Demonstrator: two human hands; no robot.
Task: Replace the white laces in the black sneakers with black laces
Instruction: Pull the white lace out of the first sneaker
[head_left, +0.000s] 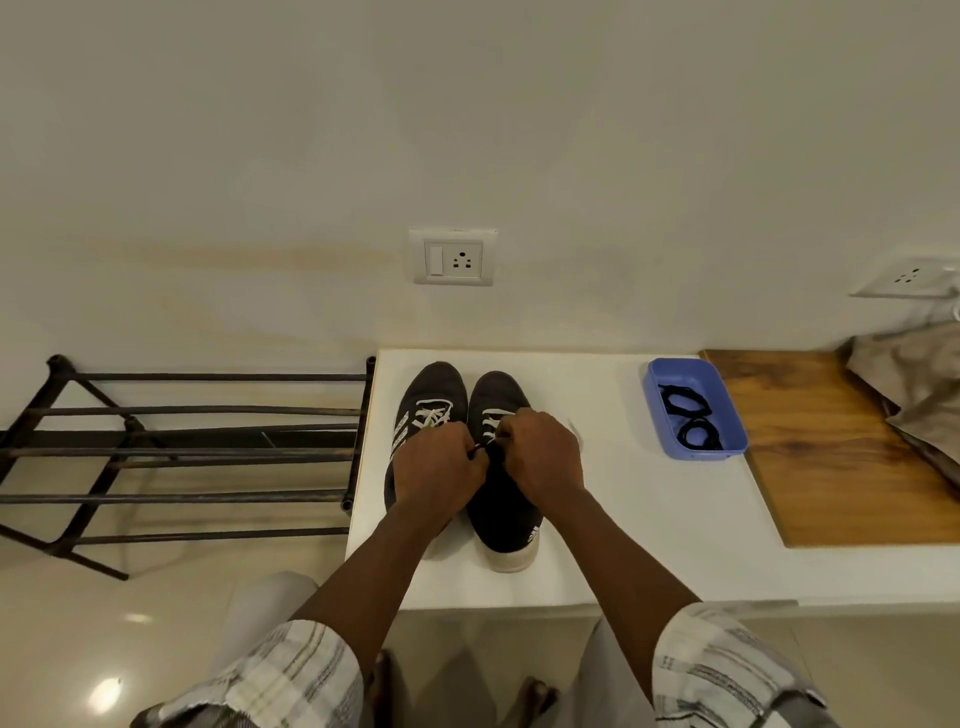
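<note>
Table (649, 519): two black sneakers (506, 514), two black laces (685, 404) in tray (702, 455); left hand (436, 470), right hand (545, 457) fingers (470, 460) pinching white lace (496, 414).

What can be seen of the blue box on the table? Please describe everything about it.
The blue box is a shallow rectangular tray that looks like plastic, with rounded corners, low walls and no lid. It stands flat on the white table, toward the back right, turned slightly askew. Its right side reaches the edge of the wooden board. Inside lie the black laces, coiled in two bundles, one behind the other. Nothing else touches it.
</note>
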